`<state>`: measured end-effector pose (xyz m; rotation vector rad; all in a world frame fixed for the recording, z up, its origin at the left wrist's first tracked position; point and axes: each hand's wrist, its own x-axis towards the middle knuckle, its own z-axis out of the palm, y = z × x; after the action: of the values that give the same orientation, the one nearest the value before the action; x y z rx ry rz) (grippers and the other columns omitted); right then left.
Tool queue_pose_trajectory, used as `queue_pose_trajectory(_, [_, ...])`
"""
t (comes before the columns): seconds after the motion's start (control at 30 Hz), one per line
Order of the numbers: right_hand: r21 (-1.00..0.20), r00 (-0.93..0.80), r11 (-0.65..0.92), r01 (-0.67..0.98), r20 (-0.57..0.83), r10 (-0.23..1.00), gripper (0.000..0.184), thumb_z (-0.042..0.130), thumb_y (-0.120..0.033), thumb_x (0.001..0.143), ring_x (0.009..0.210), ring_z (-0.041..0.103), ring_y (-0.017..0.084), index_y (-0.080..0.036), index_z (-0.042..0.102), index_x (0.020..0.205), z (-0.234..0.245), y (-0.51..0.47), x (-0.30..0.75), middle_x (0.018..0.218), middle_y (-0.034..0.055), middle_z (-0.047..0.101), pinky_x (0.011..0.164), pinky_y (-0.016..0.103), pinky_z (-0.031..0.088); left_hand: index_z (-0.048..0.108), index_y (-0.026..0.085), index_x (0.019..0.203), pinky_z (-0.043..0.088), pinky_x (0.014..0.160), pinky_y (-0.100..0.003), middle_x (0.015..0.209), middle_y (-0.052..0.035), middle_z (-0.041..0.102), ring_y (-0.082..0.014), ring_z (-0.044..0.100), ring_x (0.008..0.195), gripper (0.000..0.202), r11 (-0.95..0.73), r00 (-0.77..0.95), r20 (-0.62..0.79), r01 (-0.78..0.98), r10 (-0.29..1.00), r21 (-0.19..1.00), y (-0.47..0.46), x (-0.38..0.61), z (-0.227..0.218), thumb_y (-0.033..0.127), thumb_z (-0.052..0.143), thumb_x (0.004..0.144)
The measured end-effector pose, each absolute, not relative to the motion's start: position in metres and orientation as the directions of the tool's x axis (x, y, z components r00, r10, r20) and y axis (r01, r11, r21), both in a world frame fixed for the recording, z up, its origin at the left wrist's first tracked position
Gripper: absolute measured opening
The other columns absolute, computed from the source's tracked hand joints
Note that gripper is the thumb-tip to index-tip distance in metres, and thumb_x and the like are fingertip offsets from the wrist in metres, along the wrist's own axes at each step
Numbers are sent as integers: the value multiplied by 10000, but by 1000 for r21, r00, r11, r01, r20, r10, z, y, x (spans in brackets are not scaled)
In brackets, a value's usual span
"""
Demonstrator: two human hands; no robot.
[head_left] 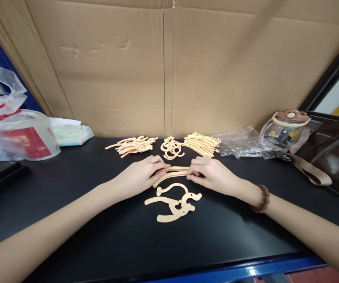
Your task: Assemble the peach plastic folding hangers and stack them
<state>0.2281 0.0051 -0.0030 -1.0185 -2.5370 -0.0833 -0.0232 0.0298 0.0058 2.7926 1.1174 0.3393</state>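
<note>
My left hand (138,176) and my right hand (215,175) are closed on opposite ends of a pair of thin, curved beige plastic strips (175,171), just above the black table (113,239). Parts of both strips are hidden under my fingers. Nearer to me lie loose beige pieces: a curved piece with a round end (173,186), a hooked piece (191,196), and a pincer-like handle piece (172,216) with another slim arm (159,199) touching it. I cannot make out whether these are joined.
Behind my hands sit piles of beige handles (135,146), curled pieces (171,148) and long strips (201,144). Clear plastic wrap (242,143), a lidded bottle (287,131) and a strap (313,173) are at right. A plastic bag with a tub (24,133) stands left, before cardboard (113,78).
</note>
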Motion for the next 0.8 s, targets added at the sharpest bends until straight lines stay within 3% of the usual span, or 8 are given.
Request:
queue_pose_trajectory(0.1, [-121, -607, 701, 702, 413, 679, 77, 564, -250, 891, 785, 551, 150, -189, 611, 891, -4, 7, 231, 837, 20, 600, 679, 258, 437, 573, 272, 1241, 452, 851, -278, 1098, -18, 578, -168, 562, 989, 369, -714, 698, 157, 672, 699, 197, 28, -23, 8, 387, 348, 972])
queue_pose_trajectory(0.27, [-102, -575, 652, 751, 385, 722, 260, 556, -322, 897, 957, 584, 203, -197, 604, 1120, -4, 10, 235, 1052, 70, 602, 806, 335, 483, 591, 279, 1184, 454, 777, -258, 1051, -2, 591, -164, 571, 939, 330, -728, 710, 161, 661, 686, 183, 28, -22, 10, 426, 433, 934])
queue_pose_trajectory(0.47, [-129, -599, 662, 738, 326, 731, 202, 506, -273, 929, 876, 596, 185, -184, 657, 1030, -2, 9, 232, 937, 49, 643, 768, 319, 487, 626, 231, 957, 440, 704, -263, 930, -1, 605, -168, 584, 857, 263, -663, 633, 198, 723, 748, 193, 29, -19, 11, 435, 465, 915])
queue_pose_trajectory(0.8, [-128, -535, 603, 788, 344, 772, 174, 534, -208, 867, 851, 593, 182, -181, 663, 980, -4, 7, 229, 913, 50, 639, 761, 312, 478, 625, 250, 1053, 434, 661, -257, 956, -10, 595, -167, 581, 828, 351, -707, 675, 214, 692, 706, 147, 27, -19, 8, 506, 434, 909])
